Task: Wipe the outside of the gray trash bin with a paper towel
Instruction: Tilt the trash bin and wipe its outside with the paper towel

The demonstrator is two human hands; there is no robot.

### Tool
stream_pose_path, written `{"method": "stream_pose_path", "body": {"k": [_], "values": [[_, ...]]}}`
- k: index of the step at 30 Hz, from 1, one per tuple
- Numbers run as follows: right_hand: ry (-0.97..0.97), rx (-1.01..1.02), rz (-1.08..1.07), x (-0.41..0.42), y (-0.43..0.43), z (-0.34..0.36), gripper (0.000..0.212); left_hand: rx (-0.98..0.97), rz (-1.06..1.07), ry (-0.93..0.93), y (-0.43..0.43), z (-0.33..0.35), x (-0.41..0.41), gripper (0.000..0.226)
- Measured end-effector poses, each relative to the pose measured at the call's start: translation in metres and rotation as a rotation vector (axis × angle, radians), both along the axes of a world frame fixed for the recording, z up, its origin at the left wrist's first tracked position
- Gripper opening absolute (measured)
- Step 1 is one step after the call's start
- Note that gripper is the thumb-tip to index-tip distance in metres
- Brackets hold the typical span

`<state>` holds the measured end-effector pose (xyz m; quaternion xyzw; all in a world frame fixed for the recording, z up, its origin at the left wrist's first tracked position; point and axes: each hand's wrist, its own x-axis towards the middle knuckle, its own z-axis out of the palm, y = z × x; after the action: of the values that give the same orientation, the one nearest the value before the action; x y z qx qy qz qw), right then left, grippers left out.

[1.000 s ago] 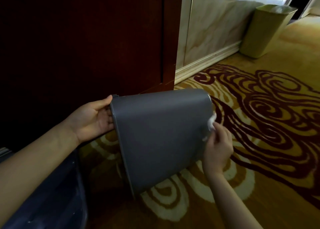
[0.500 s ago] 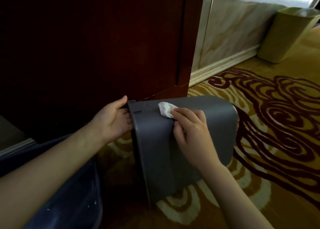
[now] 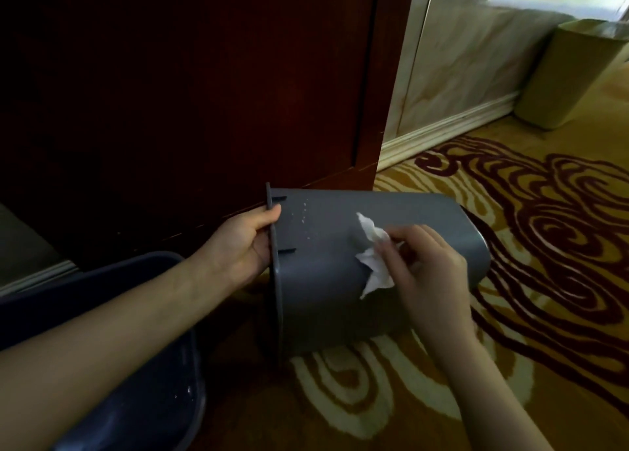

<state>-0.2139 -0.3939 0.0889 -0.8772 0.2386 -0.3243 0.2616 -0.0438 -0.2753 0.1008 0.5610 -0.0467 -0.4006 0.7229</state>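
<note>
Your right hand [image 3: 425, 266] was curled with its fingertips pinching a crumpled white paper towel [image 3: 372, 256] and pressing it flat against the upward-facing side of the gray plastic trash bin [image 3: 326, 300], which lay tipped on its side just under that hand, base pointing away to the right and open mouth to the left. The towel sat at your fingertips, roughly mid-wall, so I would judge you were in the middle of a wiping stroke, with the job underway but far from finished. Just beyond the towel on the rim side, a scatter of small pale specks [image 3: 308, 222] showed on the wall; whether they were dirt or droplets I cannot tell, but they looked like a patch the towel had not covered. Further along at the mouth, your left hand [image 3: 248, 243] was closed over the bin's rim, thumb on the outside and fingers tucked inside, holding the bin steady. The side nearest you, the underside against the swirl-patterned gold and maroon carpet [image 3: 510, 246] and the far side facing the dark red wooden panel [image 3: 204, 76] could not be checked, so I would count them as probably left to do, which would mean turning the bin. Out past your left forearm sat a dark blue plastic container [image 3: 143, 399]; well off beyond your right hand stood a tan rectangular waste bin [image 3: 575, 76] by the wall.
</note>
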Motion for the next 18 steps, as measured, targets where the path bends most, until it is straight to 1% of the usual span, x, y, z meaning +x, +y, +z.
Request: {"method": "stream_pose_path", "body": {"k": [2,4,5,7,11,14,18], "values": [[-0.001,0.045,0.060,0.012,0.022,0.000,0.013,-0.020,-0.011,0.012,-0.001,-0.001,0.002,0.027],[0.046,0.068,0.185,0.026,0.049,-0.001,0.022,-0.043,-0.023,0.036,-0.001,-0.001,0.005,0.028],[0.054,0.040,0.219,0.031,0.059,-0.002,0.024,-0.053,-0.027,0.048,-0.001,-0.001,0.006,0.028],[0.046,-0.080,0.203,0.040,0.069,-0.003,0.024,-0.058,-0.036,0.058,-0.001,-0.002,0.008,0.026],[-0.004,-0.245,0.158,0.045,0.078,-0.011,0.018,-0.040,-0.044,0.069,0.000,-0.004,0.009,0.029],[-0.060,-0.290,0.178,0.046,0.083,-0.020,0.019,-0.046,-0.052,0.080,0.001,-0.004,0.011,0.036],[-0.062,-0.263,0.197,0.038,0.068,-0.025,0.016,-0.081,-0.080,0.065,0.001,-0.009,0.012,0.029]]}}
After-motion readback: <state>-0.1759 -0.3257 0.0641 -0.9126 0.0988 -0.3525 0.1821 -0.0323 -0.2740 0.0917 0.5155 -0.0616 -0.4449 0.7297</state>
